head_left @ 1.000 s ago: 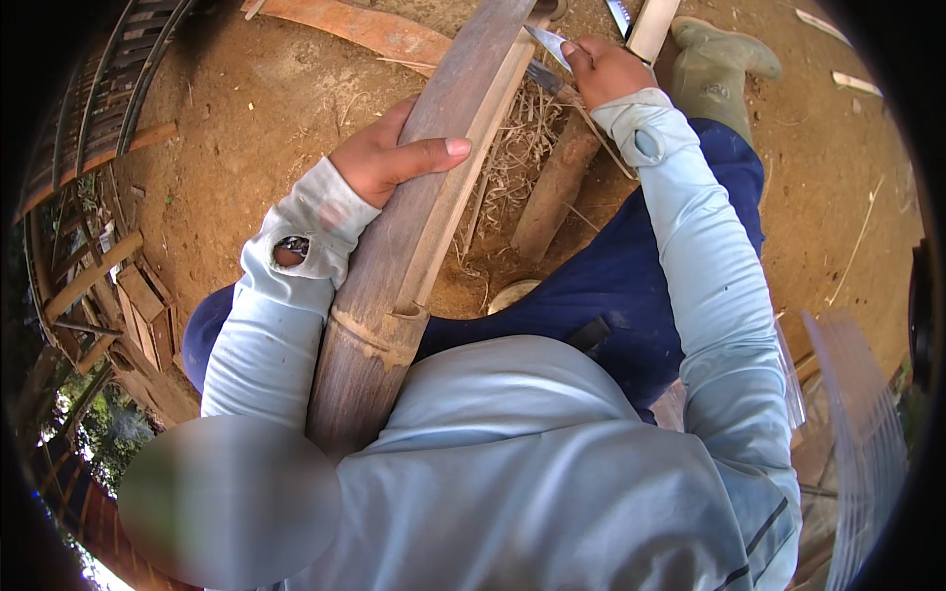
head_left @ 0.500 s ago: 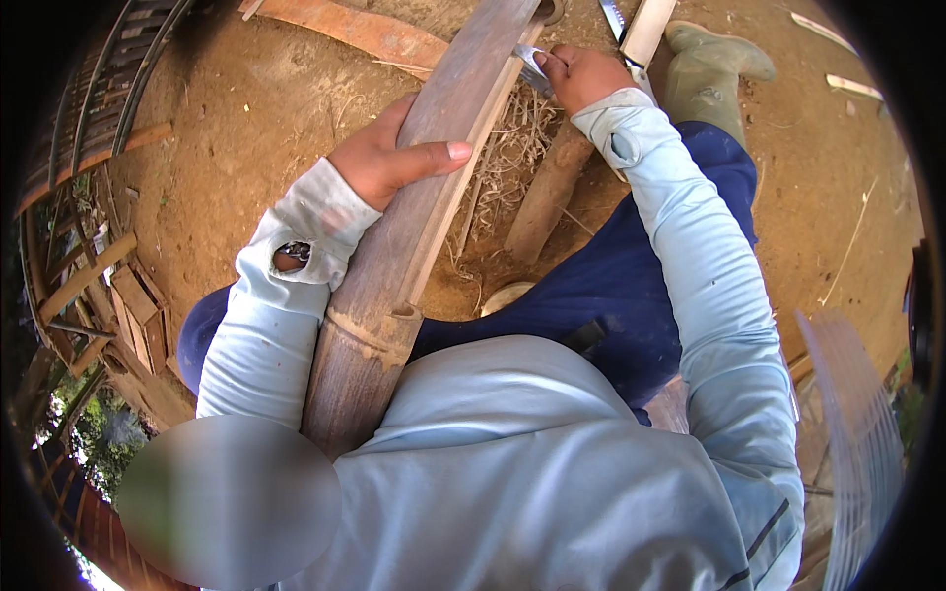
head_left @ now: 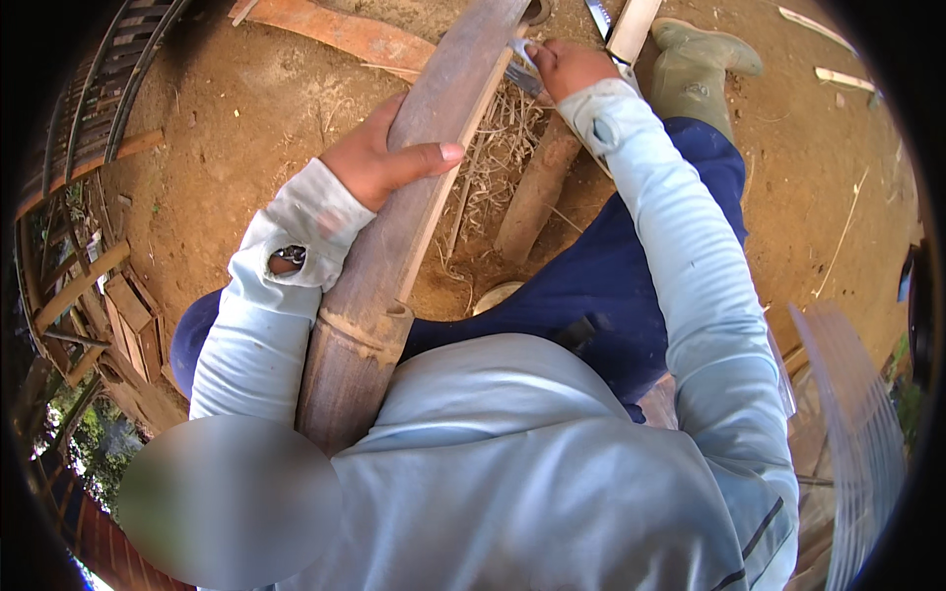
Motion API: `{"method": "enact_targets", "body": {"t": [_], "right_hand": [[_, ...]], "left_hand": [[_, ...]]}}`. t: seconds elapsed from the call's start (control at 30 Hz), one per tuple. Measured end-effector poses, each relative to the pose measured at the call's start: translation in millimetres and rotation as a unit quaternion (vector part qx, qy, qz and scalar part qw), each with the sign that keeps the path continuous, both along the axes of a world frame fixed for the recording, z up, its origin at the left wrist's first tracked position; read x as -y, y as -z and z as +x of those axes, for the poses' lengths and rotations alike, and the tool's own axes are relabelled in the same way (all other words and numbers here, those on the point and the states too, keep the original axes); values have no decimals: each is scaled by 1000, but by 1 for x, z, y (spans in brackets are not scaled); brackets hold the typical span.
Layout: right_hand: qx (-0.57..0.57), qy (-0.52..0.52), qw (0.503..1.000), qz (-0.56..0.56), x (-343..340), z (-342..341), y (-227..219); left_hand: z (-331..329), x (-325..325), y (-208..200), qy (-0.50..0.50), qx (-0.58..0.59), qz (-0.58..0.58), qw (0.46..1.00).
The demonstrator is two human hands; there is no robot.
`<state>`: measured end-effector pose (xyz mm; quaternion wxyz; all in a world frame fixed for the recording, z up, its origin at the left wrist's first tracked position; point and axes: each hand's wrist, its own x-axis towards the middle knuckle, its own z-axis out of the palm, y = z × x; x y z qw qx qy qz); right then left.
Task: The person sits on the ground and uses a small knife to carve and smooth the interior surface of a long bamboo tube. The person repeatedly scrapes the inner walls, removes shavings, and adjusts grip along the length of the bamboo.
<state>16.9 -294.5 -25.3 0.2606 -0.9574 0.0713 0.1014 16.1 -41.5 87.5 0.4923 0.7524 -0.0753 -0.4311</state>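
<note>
A long, grey-brown length of bamboo (head_left: 402, 231) runs slantwise from the top centre of the frame down to the lower left of centre, its near end resting between the left forearm and the body. The left hand (head_left: 379, 160) is partly closed over it in the upper middle, thumb lying across the upper face toward the pale cut edge (head_left: 439, 205), the other fingers mostly hidden on the far side. At the upper right of centre the right hand (head_left: 576, 71) is curled closed around a small silver-bladed knife (head_left: 520, 46); its handle is hidden in the fist, and the blade tip sits at or just beside the bamboo's right edge, though contact cannot be told. The step in hand looks like paring that edge, judging by the blade's place and the heap of pale, curly shavings (head_left: 493, 163) beneath. A further stroke would call for a firm left grip, the thumb clear of the blade's path, and the blade laid at a shallow angle along the edge. Right of the shavings lies a brown, round wooden log (head_left: 535, 192); a toothed steel saw blade (head_left: 598, 18) shows at the top.
</note>
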Motion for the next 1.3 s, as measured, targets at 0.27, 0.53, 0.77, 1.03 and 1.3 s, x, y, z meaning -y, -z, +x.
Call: {"method": "enact_targets", "body": {"t": [0.27, 0.53, 0.77, 1.03, 1.3], "right_hand": [[10, -11, 1000, 1, -3, -10, 5], [-5, 2, 1000, 6, -17, -12, -4], [11, 42, 999, 27, -23, -10, -3], [15, 9, 1000, 25, -19, -4, -4], [12, 88, 994, 63, -12, 7, 11]], "left_hand": [[-1, -1, -2, -2, -1, -6, 1000], [-2, -3, 0, -4, 0, 10, 1000], [-2, -2, 2, -6, 0, 15, 1000], [-2, 4, -5, -3, -8, -2, 1000], [-1, 1, 0, 13, 5, -1, 1000]]}}
